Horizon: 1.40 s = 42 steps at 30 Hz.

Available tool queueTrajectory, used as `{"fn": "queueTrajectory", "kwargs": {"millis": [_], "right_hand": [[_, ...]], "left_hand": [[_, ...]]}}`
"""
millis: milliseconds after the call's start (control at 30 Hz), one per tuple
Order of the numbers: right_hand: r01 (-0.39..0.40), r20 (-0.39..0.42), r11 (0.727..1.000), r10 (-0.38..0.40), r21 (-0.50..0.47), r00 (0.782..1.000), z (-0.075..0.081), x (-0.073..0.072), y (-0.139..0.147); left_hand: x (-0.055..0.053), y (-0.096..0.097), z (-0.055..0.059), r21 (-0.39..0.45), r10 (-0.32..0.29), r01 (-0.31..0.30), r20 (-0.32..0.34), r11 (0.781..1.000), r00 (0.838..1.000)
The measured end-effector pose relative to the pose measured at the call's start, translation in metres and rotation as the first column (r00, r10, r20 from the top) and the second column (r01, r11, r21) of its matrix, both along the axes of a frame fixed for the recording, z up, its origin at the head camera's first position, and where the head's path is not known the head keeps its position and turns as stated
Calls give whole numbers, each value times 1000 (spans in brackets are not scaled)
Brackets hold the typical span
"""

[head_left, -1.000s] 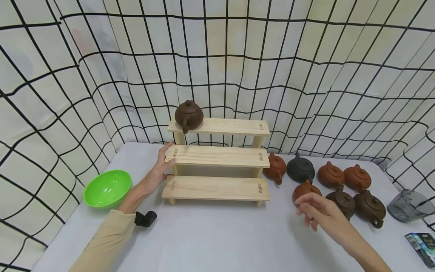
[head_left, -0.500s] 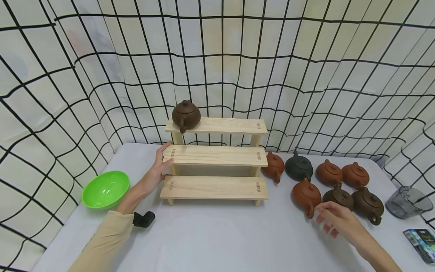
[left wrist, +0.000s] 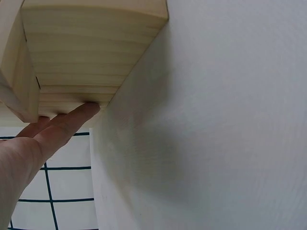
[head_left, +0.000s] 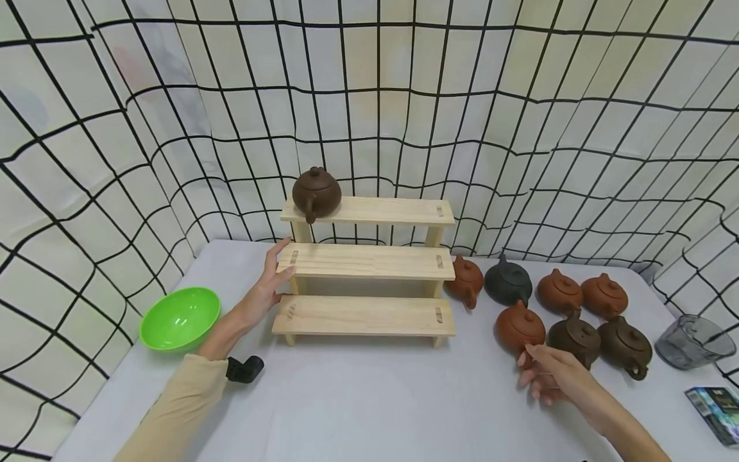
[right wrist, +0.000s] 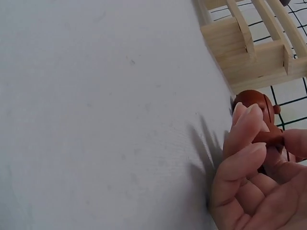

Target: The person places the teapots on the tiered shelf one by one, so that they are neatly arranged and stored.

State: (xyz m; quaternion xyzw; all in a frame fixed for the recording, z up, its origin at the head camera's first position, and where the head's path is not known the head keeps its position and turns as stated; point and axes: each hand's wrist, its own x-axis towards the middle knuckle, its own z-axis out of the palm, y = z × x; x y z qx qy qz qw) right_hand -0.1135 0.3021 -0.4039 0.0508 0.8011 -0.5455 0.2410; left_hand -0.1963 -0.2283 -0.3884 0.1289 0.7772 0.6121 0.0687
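Observation:
My right hand point(head_left: 557, 372) pinches the handle of an orange-brown clay teapot point(head_left: 518, 325), which stands upright on the white table. In the right wrist view, thumb and index finger meet on the handle of this teapot point(right wrist: 253, 99), while the other fingers curl loosely below. My left hand point(head_left: 267, 289) rests against the left end of a three-tier wooden shelf point(head_left: 364, 262), thumb at the middle tier. Its straight fingers point(left wrist: 67, 129) touch the wood in the left wrist view. A dark brown teapot point(head_left: 316, 194) sits at the left of the top tier.
Right of the shelf stand more teapots: orange-brown ones point(head_left: 560, 292), a black one point(head_left: 508, 282) and dark brown ones point(head_left: 626, 348). Beyond them are a clear grey cup point(head_left: 695, 343) and a small printed box point(head_left: 718, 410). A green bowl point(head_left: 180, 319) lies far left. Black netting point(head_left: 378, 115) surrounds the table.
My right hand drew back from over the orange-brown teapot, then came in to its handle and took hold of it. The left hand stayed at the shelf.

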Motion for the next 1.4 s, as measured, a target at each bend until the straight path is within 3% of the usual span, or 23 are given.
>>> {"fn": "queueTrajectory", "kwargs": {"millis": [667,1100,1233,1400], "right_hand": [[-63,-14,995,62,-81,998,0,-5,-5],[13,-39,999,-14,-29,999,-3,1,-6],[11,-66,1000,-13,-28,998,2,6,-7],[25,-113,999,-28,-30,993,21,12,-14]], "left_hand": [[0,1,2,16,7,-7,-17,1000,1000],[-2,0,1,17,2,-2,-9,1000,1000],[-3,0,-1,17,3,-3,-7,1000,1000],[-3,1,-2,15,-2,2,-8,1000,1000]]}}
